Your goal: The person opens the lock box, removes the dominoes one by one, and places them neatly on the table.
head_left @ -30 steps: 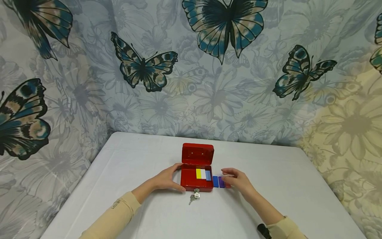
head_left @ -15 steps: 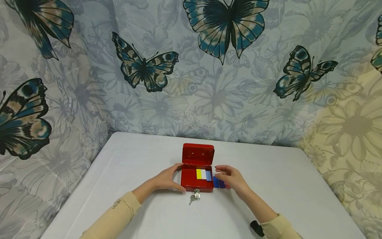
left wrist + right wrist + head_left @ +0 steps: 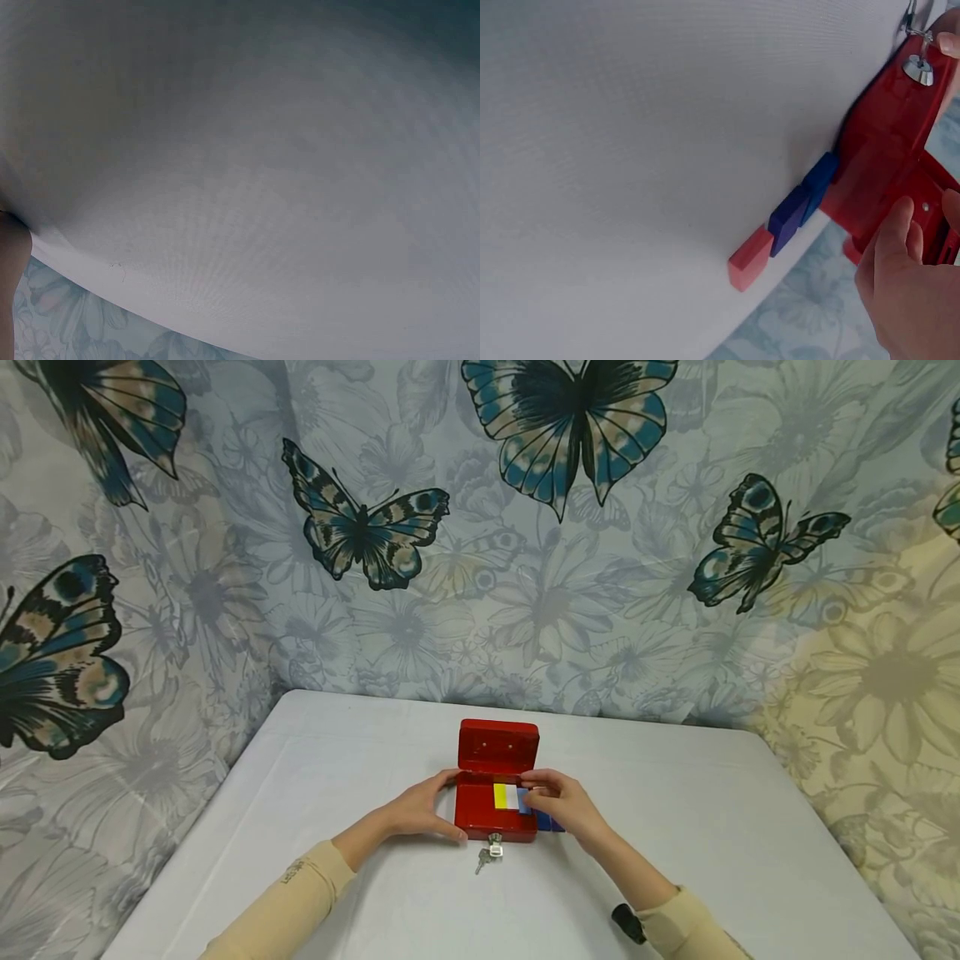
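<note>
A red cash box (image 3: 480,822) stands on the white table with its lid (image 3: 498,746) raised. Inside lie a yellow block (image 3: 499,797), a white block (image 3: 512,797) and a light blue block (image 3: 522,800), side by side. My left hand (image 3: 420,810) grips the box's left side, thumb at the front corner, fingers at the back. Over the box's right rim my right hand (image 3: 566,806) hovers, fingertips close to the light blue block; I see nothing held. Outside the box's right wall, the right wrist view shows a blue block (image 3: 819,180), a purple block (image 3: 789,220) and a pinkish-red block (image 3: 750,259).
A silver lock with keys (image 3: 484,858) sits at the box's front. The white table (image 3: 375,735) reaches back to butterfly-patterned cloth (image 3: 360,643). A small black device (image 3: 628,923) is at the right sleeve. The left wrist view shows mostly tabletop (image 3: 300,240).
My right hand has moved left, from above the pinkish-red block to over the box's right rim. My left hand and the box have stayed in place.
</note>
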A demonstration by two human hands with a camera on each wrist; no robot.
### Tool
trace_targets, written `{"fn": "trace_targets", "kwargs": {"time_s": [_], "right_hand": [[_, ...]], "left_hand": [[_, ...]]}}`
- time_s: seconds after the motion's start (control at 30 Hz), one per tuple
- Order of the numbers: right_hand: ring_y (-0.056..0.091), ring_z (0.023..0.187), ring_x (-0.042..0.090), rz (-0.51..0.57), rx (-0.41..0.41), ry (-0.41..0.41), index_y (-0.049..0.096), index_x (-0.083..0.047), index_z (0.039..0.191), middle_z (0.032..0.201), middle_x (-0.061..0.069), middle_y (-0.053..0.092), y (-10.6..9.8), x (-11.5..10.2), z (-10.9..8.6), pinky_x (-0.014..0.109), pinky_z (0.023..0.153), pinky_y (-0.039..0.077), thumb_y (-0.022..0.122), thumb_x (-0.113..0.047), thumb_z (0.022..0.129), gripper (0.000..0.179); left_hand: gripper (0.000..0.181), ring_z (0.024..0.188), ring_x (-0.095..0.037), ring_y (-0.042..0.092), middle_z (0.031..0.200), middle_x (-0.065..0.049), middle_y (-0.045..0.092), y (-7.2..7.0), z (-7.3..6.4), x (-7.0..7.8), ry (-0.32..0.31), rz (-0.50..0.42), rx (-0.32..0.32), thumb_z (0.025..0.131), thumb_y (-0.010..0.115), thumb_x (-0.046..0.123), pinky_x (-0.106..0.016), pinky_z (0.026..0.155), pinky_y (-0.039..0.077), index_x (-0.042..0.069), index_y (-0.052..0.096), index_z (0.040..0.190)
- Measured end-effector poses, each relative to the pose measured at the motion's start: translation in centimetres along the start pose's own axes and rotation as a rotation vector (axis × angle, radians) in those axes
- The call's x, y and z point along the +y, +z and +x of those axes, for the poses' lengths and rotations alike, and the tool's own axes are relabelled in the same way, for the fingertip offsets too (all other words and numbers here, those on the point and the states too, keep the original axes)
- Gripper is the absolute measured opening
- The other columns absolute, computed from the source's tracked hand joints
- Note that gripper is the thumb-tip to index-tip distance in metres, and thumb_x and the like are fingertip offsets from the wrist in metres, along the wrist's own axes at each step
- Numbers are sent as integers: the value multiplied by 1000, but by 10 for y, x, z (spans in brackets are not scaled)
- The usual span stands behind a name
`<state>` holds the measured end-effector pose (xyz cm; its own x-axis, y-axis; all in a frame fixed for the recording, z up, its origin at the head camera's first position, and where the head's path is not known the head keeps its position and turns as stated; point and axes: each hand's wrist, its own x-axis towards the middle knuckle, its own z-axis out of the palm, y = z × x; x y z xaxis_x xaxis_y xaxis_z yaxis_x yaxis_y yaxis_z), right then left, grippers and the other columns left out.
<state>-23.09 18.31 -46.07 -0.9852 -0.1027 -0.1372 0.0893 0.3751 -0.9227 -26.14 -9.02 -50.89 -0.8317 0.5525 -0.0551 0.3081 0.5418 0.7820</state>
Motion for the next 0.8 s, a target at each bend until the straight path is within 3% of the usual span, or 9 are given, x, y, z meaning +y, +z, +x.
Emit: {"fn": "trace_targets", "kwargs": {"time_s": [0.27, 0.53, 0.8], "right_hand": [[61, 89, 18, -78, -33, -45, 66, -7, 117, 99, 4, 68, 9, -1, 4, 35, 81, 57, 71, -12, 88, 30], [60, 87, 18, -223, -30, -129, 67, -8, 113, 97, 4, 67, 17, -4, 7, 32, 74, 57, 72, -8, 85, 28], [59, 85, 18, -349, -50, -221, 68, -5, 112, 98, 7, 67, 23, -6, 9, 33, 77, 56, 71, -4, 84, 28]], "left_hand": [[102, 136, -22, 38, 149, -1, 41, 0, 1, -2, 3, -1, 3, 68, 85, 48, -50, 111, 33, 17, 32, 149], [102, 136, -21, 38, 149, -1, 41, 1, 2, -2, 6, -9, 9, 67, 85, 47, -51, 111, 32, 17, 33, 149], [102, 135, -21, 38, 149, 0, 41, 2, 1, -3, 5, -9, 6, 67, 85, 49, -50, 110, 33, 18, 33, 149]]}}
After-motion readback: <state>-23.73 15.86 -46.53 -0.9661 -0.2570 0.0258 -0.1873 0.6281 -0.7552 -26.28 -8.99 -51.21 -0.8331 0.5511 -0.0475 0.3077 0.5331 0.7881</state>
